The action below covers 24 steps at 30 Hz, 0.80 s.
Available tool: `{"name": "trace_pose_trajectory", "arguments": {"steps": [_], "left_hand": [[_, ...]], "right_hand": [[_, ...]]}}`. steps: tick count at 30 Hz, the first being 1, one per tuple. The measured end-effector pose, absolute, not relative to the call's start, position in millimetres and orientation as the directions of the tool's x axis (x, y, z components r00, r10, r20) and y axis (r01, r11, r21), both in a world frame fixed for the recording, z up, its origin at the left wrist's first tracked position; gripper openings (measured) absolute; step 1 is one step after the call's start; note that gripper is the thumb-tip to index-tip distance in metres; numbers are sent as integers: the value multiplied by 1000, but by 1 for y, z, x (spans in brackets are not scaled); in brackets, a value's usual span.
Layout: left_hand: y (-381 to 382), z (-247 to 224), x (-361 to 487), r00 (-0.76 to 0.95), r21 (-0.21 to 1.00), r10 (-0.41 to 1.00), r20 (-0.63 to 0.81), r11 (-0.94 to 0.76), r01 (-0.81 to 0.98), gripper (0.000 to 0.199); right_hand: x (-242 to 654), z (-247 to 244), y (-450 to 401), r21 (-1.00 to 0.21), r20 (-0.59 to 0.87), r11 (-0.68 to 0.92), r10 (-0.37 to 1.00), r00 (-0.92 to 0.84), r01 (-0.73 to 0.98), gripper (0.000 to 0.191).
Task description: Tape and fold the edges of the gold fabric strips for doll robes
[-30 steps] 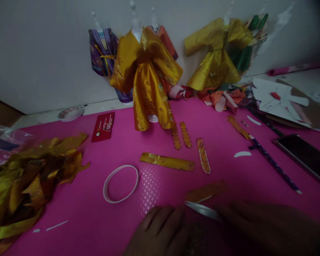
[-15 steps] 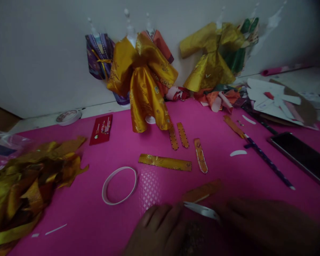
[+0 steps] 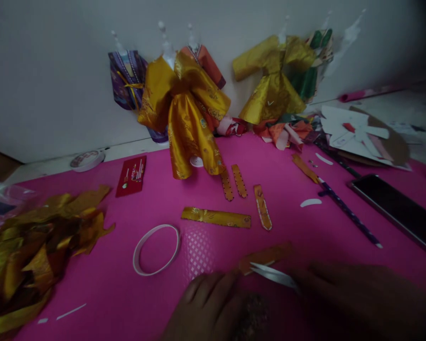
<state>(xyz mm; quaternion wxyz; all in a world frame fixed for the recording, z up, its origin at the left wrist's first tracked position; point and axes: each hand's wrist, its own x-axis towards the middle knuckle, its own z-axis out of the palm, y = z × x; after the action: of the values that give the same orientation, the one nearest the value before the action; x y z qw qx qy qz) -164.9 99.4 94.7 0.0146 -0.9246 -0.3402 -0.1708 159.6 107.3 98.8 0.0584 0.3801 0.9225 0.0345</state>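
Head view. The left hand (image 3: 208,305), its fingers held close together and bent, lies low on the pink mat (image 3: 110,265), fingertips beside the left end of an orange-gold fabric strip (image 3: 279,251); whether it pinches the strip cannot be told. The right hand (image 3: 355,293), dark and blurred, is closed about the scissors (image 3: 277,275), whose handles are hidden; the blades, slightly parted, point leftward along the strip's near edge. Farther back lie a patterned gold strip (image 3: 216,218) and a pointed tab with pale edging (image 3: 262,208). To the left stands a white ring-shaped band (image 3: 136,258), near heaped gold fabric scraps (image 3: 40,265).
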Motion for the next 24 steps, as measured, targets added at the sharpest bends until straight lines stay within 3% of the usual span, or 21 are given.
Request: {"name": "trace_pose_trajectory", "arguments": {"steps": [7,11,14,16,24], "left_hand": [[88,70,-164,593,179,665,454,-720,670,38],[83,71,-168,555,284,743,375,-661,694,33],[86,85,-171,603,299,716,353,-697,652,32],[89,94,-171,647,328,716,263,-697,638,35],[86,104,-159,597,493,767,235,-624,607,31]], "right_hand": [[146,108,114,-23,-27,688,724,-689,725,49],[146,112,113,-29,-35,684,728,-684,729,53],[149,115,111,-67,32,693,720,-693,718,55],[150,116,108,-75,76,692,722,-688,718,55],[154,107,89,-125,117,681,733,-671,722,48]]}}
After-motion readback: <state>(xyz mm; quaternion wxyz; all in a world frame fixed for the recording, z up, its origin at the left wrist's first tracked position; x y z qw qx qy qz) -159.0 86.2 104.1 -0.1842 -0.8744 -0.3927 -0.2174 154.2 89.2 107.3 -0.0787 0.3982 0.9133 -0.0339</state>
